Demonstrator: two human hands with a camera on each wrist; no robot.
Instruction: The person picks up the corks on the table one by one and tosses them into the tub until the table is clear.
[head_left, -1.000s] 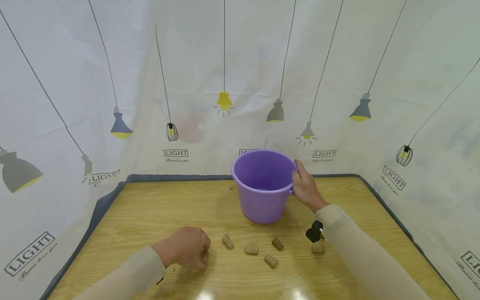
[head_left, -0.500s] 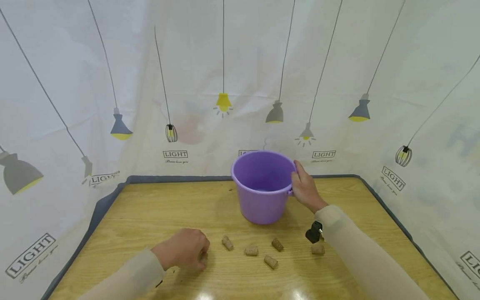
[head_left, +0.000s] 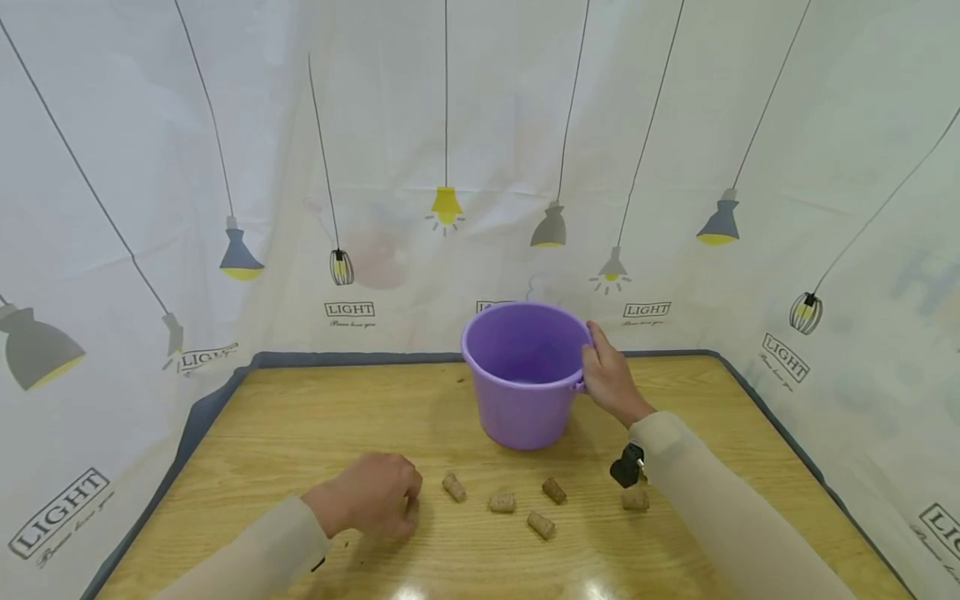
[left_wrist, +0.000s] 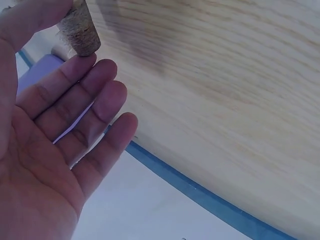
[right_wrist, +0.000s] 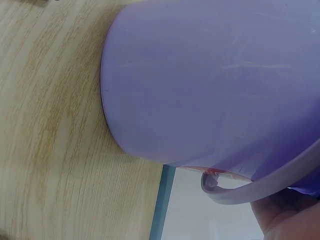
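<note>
My left hand [head_left: 371,496] is low over the left half of the wooden table. In the left wrist view its thumb and index fingertip pinch a cork [left_wrist: 82,32] while the other fingers stay extended. My right hand [head_left: 611,379] grips a purple bucket [head_left: 521,417] at the right side of its rim. The bucket stands upright towards the back, and no contents show through its mouth. In the right wrist view its curved carrying handle [right_wrist: 245,192] hangs beside the hand. Between the hands lie several loose corks, among them a pale one [head_left: 453,487] and a darker one [head_left: 554,490].
One more cork [head_left: 635,499] lies beside the right forearm. A black device [head_left: 627,465] is strapped at the right wrist. White sheeting [head_left: 405,325] printed with lamps encloses the table [head_left: 337,417] at the back and both sides.
My left fingers shift slightly around the cork. The bucket, the right hand and the loose corks keep their places.
</note>
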